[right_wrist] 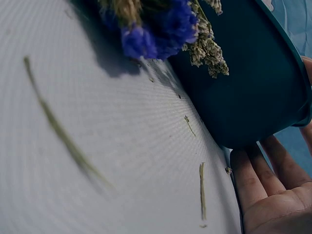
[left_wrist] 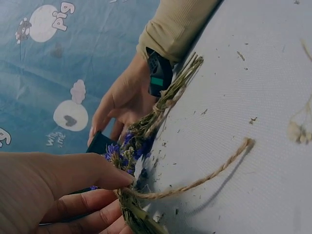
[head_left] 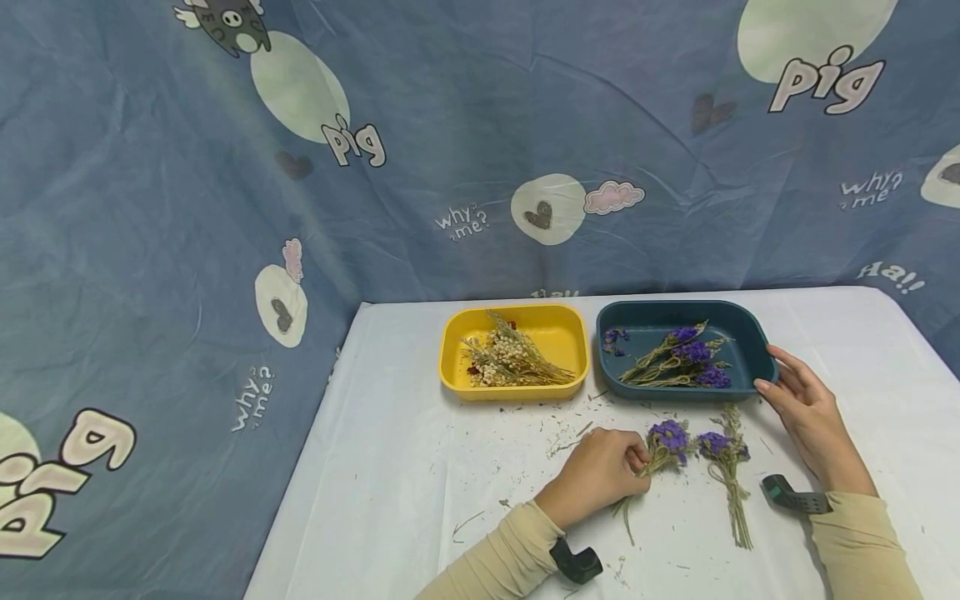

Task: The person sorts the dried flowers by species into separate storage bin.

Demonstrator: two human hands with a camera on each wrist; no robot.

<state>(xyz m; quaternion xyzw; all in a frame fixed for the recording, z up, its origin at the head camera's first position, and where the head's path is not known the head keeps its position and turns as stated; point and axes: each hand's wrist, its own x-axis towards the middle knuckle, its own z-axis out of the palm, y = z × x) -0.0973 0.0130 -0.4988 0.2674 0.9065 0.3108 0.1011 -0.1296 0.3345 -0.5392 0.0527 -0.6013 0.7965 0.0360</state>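
Note:
My left hand point(head_left: 600, 472) pinches a small bunch of dried purple flowers point(head_left: 670, 440) by its stems, just above the table. In the left wrist view, a loose end of twine point(left_wrist: 195, 187) trails from this bunch beside the thumb. My right hand point(head_left: 812, 414) holds the right front corner of a dark blue tray point(head_left: 738, 337), thumb at the front rim and fingers along the side. Tied purple bunches point(head_left: 690, 354) lie inside that tray. Between the hands, another twine-tied purple bunch point(head_left: 727, 471) lies on the table, stems toward me.
A yellow tray point(head_left: 447, 367) left of the blue one holds dried cream-coloured flower bunches point(head_left: 510, 354). Bits of stem and leaf litter the white tablecloth point(head_left: 375, 467). A printed blue cloth point(head_left: 450, 125) hangs behind the table and along its left side.

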